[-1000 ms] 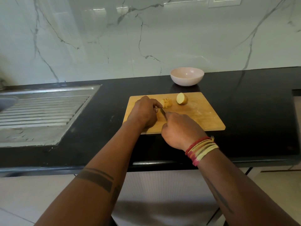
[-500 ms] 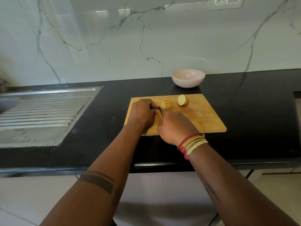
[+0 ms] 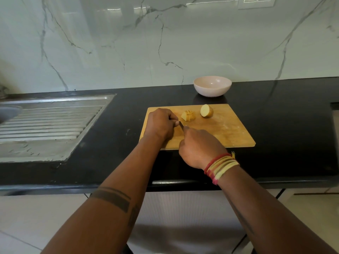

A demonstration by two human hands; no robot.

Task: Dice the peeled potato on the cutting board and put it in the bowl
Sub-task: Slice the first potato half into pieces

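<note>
Black stone counter (image 3: 275,110) is carrying everything, and nearest its front edge the right hand (image 3: 200,147) is sitting over the near edge of the wooden cutting board (image 3: 229,131), fingers curled round a knife handle I can't really see. Only a short bit of the knife (image 3: 181,125) blade is poking out past the knuckles, pointing toward the board's far left part.

Just left of that, the left hand (image 3: 160,124) is resting on the near-left part of the board with its fingers curled under. Whether it's pinching a potato piece or just holding a claw shape, I can't tell, since the fingertips are hidden.

Further back, the sliced potato half (image 3: 188,115) is lying near the far edge, cut into slices that are standing together, and neither hand is quite touching it. Right beside it, toward the far edge's middle, the uncut potato half (image 3: 206,111) is sitting with its cut face showing.

Past the board's far edge the bowl (image 3: 212,86) is waiting against the wall, and it's looking empty.

So I'd say we're mid-dicing, first half only sliced one way. Next move probably needs the left hand steadying that sliced stack while the blade is crossing the slices, keeping fingertips tucked. Nothing's ready for the bowl yet.
</note>
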